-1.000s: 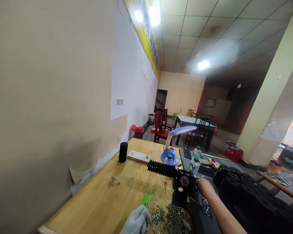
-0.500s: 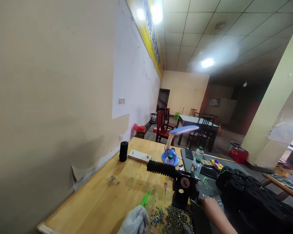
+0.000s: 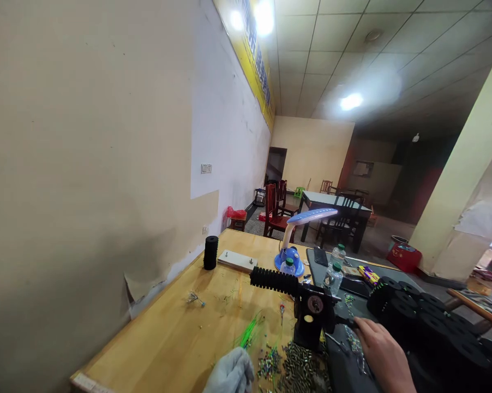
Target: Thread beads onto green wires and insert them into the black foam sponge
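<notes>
My left hand (image 3: 231,374) wears a pale glove and sits curled at the bottom edge of a wooden table (image 3: 180,333), beside a heap of small coloured and metal beads (image 3: 289,368). My bare right hand (image 3: 383,349) grips the small black crank handle (image 3: 349,322) on the right side of a black winding machine (image 3: 311,322). A ribbed black foam cylinder (image 3: 274,280) sticks out leftward from that machine. Green strands (image 3: 249,333) lie on the table near the gloved hand.
Stacked black foam discs (image 3: 418,316) fill the right. A blue desk lamp (image 3: 295,240), two water bottles (image 3: 331,275), a phone (image 3: 321,256), a black foam roll (image 3: 210,252) and a white board with pegs (image 3: 238,261) stand farther back. A dark dining table with chairs (image 3: 331,210) is beyond.
My right hand moved from the machine's side down and right, then came back up onto the crank handle. The view shifted slightly; my gloved left hand stayed put.
</notes>
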Tool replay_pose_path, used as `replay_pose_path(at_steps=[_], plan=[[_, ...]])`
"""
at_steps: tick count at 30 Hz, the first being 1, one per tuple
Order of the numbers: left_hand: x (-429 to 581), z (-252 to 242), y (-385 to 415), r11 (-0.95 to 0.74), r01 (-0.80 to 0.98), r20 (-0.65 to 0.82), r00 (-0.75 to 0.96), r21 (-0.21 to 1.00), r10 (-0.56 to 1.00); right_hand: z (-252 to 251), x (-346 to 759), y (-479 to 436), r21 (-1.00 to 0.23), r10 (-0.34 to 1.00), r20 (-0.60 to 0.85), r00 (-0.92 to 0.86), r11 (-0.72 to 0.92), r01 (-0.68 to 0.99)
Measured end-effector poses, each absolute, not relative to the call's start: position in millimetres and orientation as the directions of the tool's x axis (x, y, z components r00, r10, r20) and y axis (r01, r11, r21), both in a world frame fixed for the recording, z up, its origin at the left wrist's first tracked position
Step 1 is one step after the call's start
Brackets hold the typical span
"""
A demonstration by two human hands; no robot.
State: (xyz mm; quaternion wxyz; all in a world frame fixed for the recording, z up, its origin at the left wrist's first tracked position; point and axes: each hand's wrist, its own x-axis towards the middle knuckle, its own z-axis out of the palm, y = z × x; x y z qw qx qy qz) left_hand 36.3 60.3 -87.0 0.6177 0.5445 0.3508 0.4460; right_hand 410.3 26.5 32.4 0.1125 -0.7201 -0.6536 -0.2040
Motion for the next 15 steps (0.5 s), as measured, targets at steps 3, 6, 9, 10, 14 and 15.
replay_pose_path(at_steps=[3,6,9,10,14,15], plan=[[35,-87,60,0.017,-0.177,0.047,0.352,0.984,0.935,48,406,48,0.115,0.895,0.436,0.089,-0.154,0.981],[34,-86,60,0.007,-0.161,0.050,0.343,0.987,0.938,59,403,77,0.136,0.937,0.315,0.152,-0.203,0.970],[34,-86,60,-0.002,-0.169,0.059,0.334,0.986,0.941,61,404,102,0.143,0.961,0.209,0.183,-0.215,0.966],[34,-86,60,-0.006,-0.180,0.065,0.326,0.984,0.943,60,404,108,0.144,0.966,0.172,0.194,-0.220,0.965],[37,-87,58,-0.027,-0.209,0.088,0.287,0.978,0.954,53,404,120,0.150,0.968,0.027,0.251,-0.252,0.956],[37,-88,58,-0.025,-0.214,0.088,0.288,0.976,0.954,51,402,120,0.152,0.966,0.001,0.258,-0.255,0.955]])
